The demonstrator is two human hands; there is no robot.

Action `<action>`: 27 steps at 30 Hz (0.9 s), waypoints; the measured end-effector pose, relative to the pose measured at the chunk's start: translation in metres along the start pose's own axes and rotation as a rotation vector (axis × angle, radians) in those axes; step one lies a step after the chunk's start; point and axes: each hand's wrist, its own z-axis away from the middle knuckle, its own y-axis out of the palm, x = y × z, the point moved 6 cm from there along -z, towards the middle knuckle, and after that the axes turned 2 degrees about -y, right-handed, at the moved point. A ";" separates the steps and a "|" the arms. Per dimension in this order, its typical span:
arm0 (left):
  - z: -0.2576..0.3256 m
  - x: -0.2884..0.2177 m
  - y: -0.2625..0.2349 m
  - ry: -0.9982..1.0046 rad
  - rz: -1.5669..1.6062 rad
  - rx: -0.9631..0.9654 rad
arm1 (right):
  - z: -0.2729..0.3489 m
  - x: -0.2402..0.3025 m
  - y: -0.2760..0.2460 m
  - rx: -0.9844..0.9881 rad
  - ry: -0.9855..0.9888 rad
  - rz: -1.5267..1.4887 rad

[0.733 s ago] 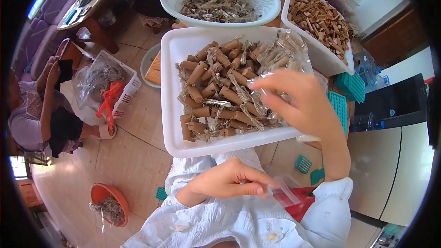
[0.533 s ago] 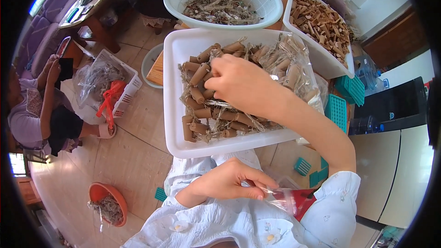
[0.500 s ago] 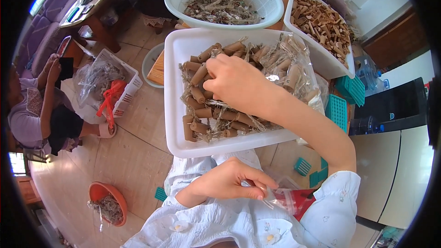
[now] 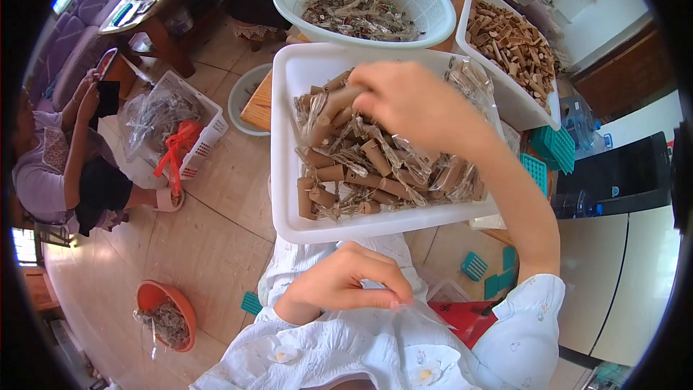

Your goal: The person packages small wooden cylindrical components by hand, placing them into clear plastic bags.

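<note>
In front of me a white tray (image 4: 287, 220) holds many brown tubes (image 4: 375, 157) tangled with thin, shiny strands. My right hand (image 4: 415, 105) is closed over the far part of the tray, slightly blurred. Its fingers grip a brown tube (image 4: 338, 103) that slants down to the left; its lower end is among the others. Above my lap, my left hand (image 4: 354, 278) pinches a clear plastic bag (image 4: 422, 316) between thumb and fingers. Part of that bag lies over a red item (image 4: 465, 318) by my right sleeve.
Beyond the tray stand a pale green basin (image 4: 289, 11) of shiny bits and a white bin (image 4: 509, 94) of brown pieces. Teal crates (image 4: 552, 146) are at right. An orange bowl (image 4: 191, 318) and a white basket (image 4: 213, 133) sit on the floor. Two other people sit nearby.
My right hand has lifted and moved right, with a brown tube now in its fingers. My left hand has shifted slightly left and down. The view has shifted slightly.
</note>
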 end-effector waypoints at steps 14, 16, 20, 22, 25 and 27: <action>0.036 -0.012 -0.027 0.351 0.283 -0.767 | 0.064 0.010 -0.039 -0.133 0.143 -1.076; 0.040 -0.011 -0.029 0.428 0.332 -0.833 | 0.074 0.019 -0.031 -0.106 0.224 -1.097; 0.051 -0.020 -0.032 0.595 0.193 -0.985 | 0.090 0.031 -0.026 -0.061 0.251 -1.019; 0.053 -0.024 -0.032 0.624 0.124 -0.939 | 0.091 0.040 -0.034 -0.058 0.128 -0.853; 0.052 -0.029 -0.029 0.655 -0.012 -0.933 | 0.095 0.051 -0.035 -0.029 -0.009 -0.698; 0.053 -0.030 -0.029 0.657 -0.079 -0.971 | 0.098 0.053 -0.032 -0.007 -0.023 -0.711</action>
